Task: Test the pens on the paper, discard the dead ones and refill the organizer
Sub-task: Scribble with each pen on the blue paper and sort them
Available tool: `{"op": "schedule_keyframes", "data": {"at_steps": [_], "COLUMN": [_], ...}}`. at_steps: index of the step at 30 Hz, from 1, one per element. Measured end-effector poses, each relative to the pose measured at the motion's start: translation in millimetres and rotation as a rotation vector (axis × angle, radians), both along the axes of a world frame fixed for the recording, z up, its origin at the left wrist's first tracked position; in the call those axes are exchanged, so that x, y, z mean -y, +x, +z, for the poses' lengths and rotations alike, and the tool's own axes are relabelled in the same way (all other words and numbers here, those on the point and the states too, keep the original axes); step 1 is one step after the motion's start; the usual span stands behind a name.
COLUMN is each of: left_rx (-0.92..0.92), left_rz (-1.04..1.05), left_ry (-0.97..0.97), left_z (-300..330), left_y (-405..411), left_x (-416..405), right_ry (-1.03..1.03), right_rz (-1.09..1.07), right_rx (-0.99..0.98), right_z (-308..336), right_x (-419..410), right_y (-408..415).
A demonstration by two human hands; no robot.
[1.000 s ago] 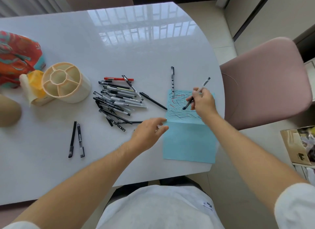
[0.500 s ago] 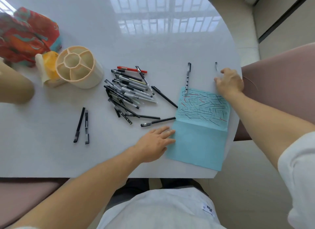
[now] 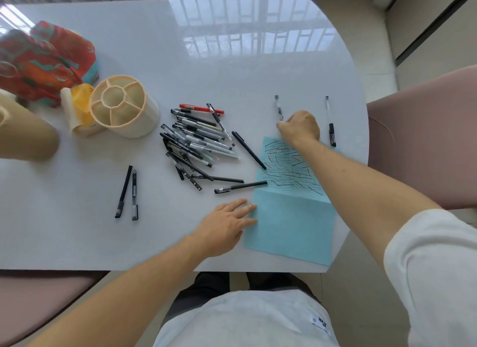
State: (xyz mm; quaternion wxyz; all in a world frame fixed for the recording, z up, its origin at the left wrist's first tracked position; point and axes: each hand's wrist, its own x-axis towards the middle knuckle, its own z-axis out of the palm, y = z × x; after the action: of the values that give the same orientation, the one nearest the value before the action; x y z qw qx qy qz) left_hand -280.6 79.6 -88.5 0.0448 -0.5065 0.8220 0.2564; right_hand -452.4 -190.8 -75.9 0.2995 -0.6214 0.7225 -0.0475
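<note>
Head view: the left hand (image 3: 227, 228) lies flat, fingers straight, pressing the blue paper's (image 3: 291, 228) left edge on the bench (image 3: 154, 49). The right hand (image 3: 299, 127) curls its fingers around a pen (image 3: 278, 107) just beyond the paper. The pile of pens (image 3: 196, 142) lies between paper and organizer (image 3: 124, 105).

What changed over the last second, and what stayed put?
The right hand stopped scribbling on the blue paper, laid its pen down beyond the paper, then moved left to the other clear pen. The left hand stays on the paper's edge; pile and organizer unmoved.
</note>
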Motion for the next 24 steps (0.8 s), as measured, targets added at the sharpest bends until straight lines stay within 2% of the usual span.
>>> {"op": "schedule_keyframes", "data": {"at_steps": [5, 6, 9, 11, 13, 15, 17, 20, 24], "left_rx": [-0.07, -0.138, -0.348, -0.466, -0.498, -0.439, -0.385, -0.391, -0.408], "left_rz": [0.006, 0.066, 0.454, 0.615, 0.586, 0.447, 0.322, 0.255, 0.261], "left_ry": [-0.011, -0.026, -0.033, 0.084, 0.225, 0.318, 0.336, 0.355, 0.306], "left_z": [6.4, 8.6, 19.5, 28.6, 35.5, 38.3, 37.5, 33.6, 25.4], "left_y": [5.8, 5.1, 1.8, -4.3, -11.4, -18.3, -23.8, -30.8, -40.0], "left_x": [0.8, 3.3, 16.7, 30.6, 43.6, 52.7, 57.4, 58.2, 56.0], "right_ry": [-0.103, -0.109, -0.033, 0.049, 0.119, 0.167, 0.184, 0.195, 0.217], "right_rz": [-0.117, -0.134, -0.152, -0.146, -0.139, -0.183, -0.326, -0.552, -0.476], "right_rx": [0.402, 0.46, 0.632, 0.698, 0.717, 0.763, 0.88, 1.064, 1.005], "right_z": [27.5, 31.9, 42.7, 45.6, 43.7, 37.3, 29.9, 21.0, 14.5], "right_x": [-33.5, -47.3, -101.3, -140.5, -173.5, -198.8, -217.4, -231.5, -237.4], "right_y": [-36.0, -45.9, -72.2, -82.6, -87.4, -87.6, -83.2, -75.3, -64.7]}}
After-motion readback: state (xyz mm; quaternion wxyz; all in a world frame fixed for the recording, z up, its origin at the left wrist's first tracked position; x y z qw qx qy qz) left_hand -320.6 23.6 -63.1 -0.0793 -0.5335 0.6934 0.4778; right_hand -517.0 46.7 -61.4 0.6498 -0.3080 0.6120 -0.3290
